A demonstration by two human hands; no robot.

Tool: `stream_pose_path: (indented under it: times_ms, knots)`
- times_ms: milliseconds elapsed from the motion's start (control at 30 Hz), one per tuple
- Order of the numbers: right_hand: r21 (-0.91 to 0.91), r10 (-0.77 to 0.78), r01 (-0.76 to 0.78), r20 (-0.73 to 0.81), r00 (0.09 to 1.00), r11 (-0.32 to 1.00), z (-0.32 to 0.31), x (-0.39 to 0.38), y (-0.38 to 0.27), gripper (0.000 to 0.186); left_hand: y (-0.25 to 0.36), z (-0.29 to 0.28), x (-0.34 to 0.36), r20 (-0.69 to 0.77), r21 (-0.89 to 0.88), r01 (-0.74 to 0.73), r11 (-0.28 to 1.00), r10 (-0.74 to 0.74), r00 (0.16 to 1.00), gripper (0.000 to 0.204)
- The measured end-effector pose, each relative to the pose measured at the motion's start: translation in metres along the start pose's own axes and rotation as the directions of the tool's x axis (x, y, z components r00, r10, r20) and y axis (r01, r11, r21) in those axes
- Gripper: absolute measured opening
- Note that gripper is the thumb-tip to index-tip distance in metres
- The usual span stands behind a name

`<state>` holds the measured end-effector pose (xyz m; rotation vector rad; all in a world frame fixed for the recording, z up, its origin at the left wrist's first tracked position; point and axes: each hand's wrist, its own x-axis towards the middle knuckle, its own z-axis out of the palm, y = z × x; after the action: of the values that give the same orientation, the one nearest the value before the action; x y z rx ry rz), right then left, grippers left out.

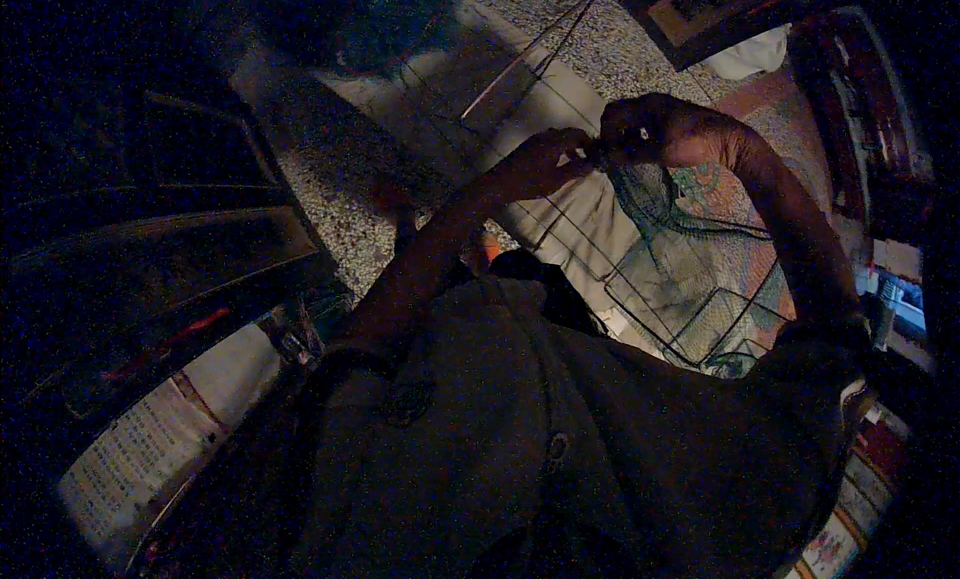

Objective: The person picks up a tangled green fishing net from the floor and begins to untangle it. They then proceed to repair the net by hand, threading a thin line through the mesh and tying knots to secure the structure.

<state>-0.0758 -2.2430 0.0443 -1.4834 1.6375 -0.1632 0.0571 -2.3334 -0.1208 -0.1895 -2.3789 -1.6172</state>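
Note:
In the dim head view my left hand (565, 151) and my right hand (640, 129) nearly meet at upper centre, fingers curled around the top of a piece of dark greenish mesh netting (665, 219). The exact point of grip is too dark to make out. The netting hangs below my right hand and spreads over thin dark wire or rod frames (640, 314) toward my lap. Beneath lies a beige cloth (560, 224), with a patterned pinkish and green fabric on its right. A thin light rod (500, 79) runs diagonally just above my left hand.
Speckled floor (340, 239) shows around the cloth. Dark furniture (180, 249) stands at the left, more dark wooden furniture (690, 24) at upper right. A white cloth (745, 54) lies beside it. A printed paper (150, 449) is at lower left, and stacked items (900, 289) are at far right.

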Motion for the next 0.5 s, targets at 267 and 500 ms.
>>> stream_pose_path:
  times_ms: [267, 500]
  knots:
    - [-0.249, -0.043, -0.007, -0.198, 0.979, 0.968, 0.013, -0.003, 0.001, 0.014, 0.027, -0.013, 0.006, 0.113, -0.242, 0.279, 0.929, -0.258, 0.959, 0.032]
    - [-0.424, -0.048, -0.035, -0.182, 0.982, 0.905, 0.020, 0.013, 0.007, 0.025, 0.038, -0.018, 0.005, 0.178, -0.101, 0.360, 0.927, -0.339, 0.924, 0.020]
